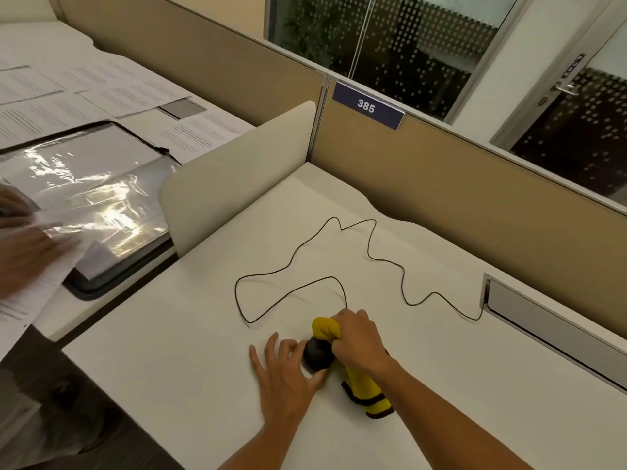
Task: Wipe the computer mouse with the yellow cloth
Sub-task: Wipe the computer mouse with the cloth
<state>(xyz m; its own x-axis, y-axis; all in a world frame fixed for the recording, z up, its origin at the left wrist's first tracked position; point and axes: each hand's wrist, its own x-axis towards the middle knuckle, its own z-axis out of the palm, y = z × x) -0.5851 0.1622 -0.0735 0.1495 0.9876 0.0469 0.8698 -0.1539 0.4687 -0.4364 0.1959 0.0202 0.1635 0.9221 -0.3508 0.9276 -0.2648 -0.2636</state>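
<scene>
A black computer mouse (317, 355) lies on the white desk (176, 368), near the front. My left hand (286, 374) rests flat beside it, thumb and fingers touching its left and front sides. My right hand (358, 340) is closed around a bunched yellow cloth (364, 390) with dark trim and presses it onto the mouse's right side and top. The cloth's free end trails toward me on the desk. The mouse's thin black cable (369, 252) loops over the desk to the right.
A grey cable slot (543, 320) runs along the desk's right back edge. A cream divider (237, 174) and tan partitions with a "385" sign (368, 106) bound the desk. On the neighbouring desk, another person's hand (20, 245) handles papers beside a plastic-covered folder (98, 198).
</scene>
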